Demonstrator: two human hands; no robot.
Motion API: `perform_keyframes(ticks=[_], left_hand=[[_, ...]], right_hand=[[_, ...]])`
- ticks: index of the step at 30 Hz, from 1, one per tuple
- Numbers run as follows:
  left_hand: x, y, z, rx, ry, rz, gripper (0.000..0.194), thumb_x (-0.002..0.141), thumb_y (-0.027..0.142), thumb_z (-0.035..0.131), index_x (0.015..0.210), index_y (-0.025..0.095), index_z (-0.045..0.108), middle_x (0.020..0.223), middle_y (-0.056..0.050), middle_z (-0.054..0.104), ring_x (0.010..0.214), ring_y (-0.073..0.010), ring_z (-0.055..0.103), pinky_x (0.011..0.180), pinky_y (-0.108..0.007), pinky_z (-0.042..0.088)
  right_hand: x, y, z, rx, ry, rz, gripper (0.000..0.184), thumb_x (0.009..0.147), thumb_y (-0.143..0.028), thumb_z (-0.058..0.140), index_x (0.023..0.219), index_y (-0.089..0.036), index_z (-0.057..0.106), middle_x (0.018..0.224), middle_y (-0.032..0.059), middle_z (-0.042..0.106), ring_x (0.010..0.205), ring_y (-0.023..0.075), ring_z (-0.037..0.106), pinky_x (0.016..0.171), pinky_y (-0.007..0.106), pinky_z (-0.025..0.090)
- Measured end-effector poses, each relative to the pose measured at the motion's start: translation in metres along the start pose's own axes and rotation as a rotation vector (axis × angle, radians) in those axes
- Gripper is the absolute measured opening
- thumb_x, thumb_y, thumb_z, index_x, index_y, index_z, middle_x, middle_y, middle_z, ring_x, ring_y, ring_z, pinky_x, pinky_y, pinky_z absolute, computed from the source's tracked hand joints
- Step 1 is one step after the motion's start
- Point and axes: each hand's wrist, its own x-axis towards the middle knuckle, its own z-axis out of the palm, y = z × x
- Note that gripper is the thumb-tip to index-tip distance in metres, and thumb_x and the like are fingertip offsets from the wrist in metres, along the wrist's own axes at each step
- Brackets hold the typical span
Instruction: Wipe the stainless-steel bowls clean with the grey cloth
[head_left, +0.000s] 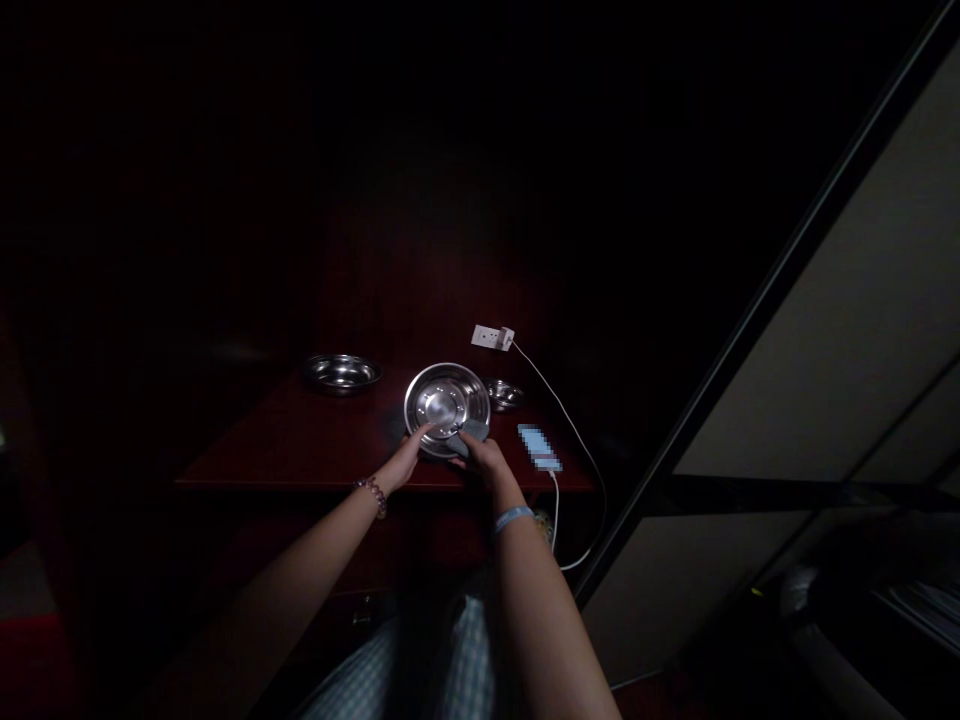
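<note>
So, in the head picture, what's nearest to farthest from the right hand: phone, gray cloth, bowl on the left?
1. Gray cloth, in the right hand.
2. Phone, right of that hand.
3. Bowl, over on the left.

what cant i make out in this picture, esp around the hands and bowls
In the head view:
Held bowl: its underside faces away from the camera.
Left hand: most fingers are hidden behind the held bowl.
Grey cloth: partly covered by the right hand.
Small bowl: its left side is hidden behind the held bowl.
Phone: pixelated, so unreadable.
Back wall: upper part lost in darkness.
</note>
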Motion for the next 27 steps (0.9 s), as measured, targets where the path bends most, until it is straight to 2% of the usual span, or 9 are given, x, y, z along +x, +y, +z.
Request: perform_keyframes(ticks=[4,8,11,15,20,27], left_hand=[[0.002,0.001,0.000,-0.037,0.016,0.012,0.018,0.081,0.032,0.076,0.088,0.015,0.076,0.095,-0.012,0.083,0.116,-0.0309,0.071,0.112,-0.042,0.046],[0.005,-0.001,0.000,-0.054,0.034,0.018,0.018,0.083,0.034,0.073,0.085,0.016,0.076,0.092,-0.011,0.082,0.117,-0.0323,0.071,0.113,-0.044,0.045],[0.006,-0.002,0.000,-0.033,0.036,0.030,0.023,0.081,0.038,0.075,0.087,0.016,0.076,0.094,-0.012,0.082,0.121,-0.0332,0.069,0.115,-0.044,0.044],[0.004,0.001,0.001,-0.033,0.022,0.032,0.025,0.084,0.039,0.070,0.091,0.015,0.073,0.100,-0.013,0.082,0.126,-0.0333,0.067,0.117,-0.043,0.041],[0.002,0.003,0.001,-0.028,0.023,0.038,0.026,0.090,0.039,0.064,0.096,0.016,0.073,0.104,-0.013,0.082,0.128,-0.0327,0.066,0.118,-0.042,0.041],[0.010,-0.004,-0.004,0.043,0.031,0.043,0.039,0.086,0.048,0.068,0.103,0.014,0.074,0.113,-0.015,0.080,0.130,-0.0320,0.065,0.120,-0.045,0.040]], right_hand=[[0.002,-0.001,0.003,-0.083,0.032,0.015,0.019,0.095,-0.026,0.071,0.105,-0.010,0.069,0.091,0.0120,0.077,0.071,0.0187,0.076,0.064,0.028,0.066],[0.000,-0.004,0.003,-0.189,0.062,-0.015,0.027,0.094,-0.031,0.072,0.110,-0.009,0.072,0.085,0.0111,0.078,0.070,0.0207,0.077,0.061,0.027,0.065],[-0.002,-0.007,0.001,-0.306,0.141,-0.068,0.031,0.094,-0.034,0.070,0.111,-0.008,0.074,0.099,0.0160,0.080,0.090,0.0259,0.080,0.071,0.028,0.064],[-0.006,-0.013,-0.001,-0.464,0.257,-0.156,0.034,0.090,-0.037,0.075,0.108,-0.008,0.078,0.124,0.0226,0.076,0.125,0.0318,0.071,0.093,0.027,0.058],[-0.010,-0.017,0.002,-0.578,0.307,-0.199,0.042,0.093,-0.040,0.071,0.115,-0.004,0.077,0.129,0.0283,0.073,0.126,0.0348,0.070,0.103,0.034,0.054],[-0.010,-0.017,-0.007,-0.640,0.322,-0.182,0.043,0.092,-0.043,0.072,0.115,-0.008,0.077,0.126,0.0249,0.075,0.122,0.0323,0.072,0.101,0.034,0.055]])
